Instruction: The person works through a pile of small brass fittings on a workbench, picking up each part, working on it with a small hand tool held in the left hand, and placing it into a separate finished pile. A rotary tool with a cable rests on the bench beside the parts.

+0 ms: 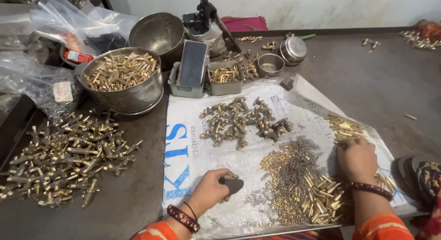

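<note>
Head view: a dark flat tool (233, 185) is gripped in the left hand (209, 189) over the white sack (183, 143). Small brass pins (344, 128) are pinched by the closed right hand (357, 158). Between both hands, brass pieces (298, 189) are heaped.

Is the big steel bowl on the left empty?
No, the steel bowl is filled nearly to its rim with small brass parts.

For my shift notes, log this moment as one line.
left hand: grips dark tool | right hand: on small brass pins | surface: white sack
</note>
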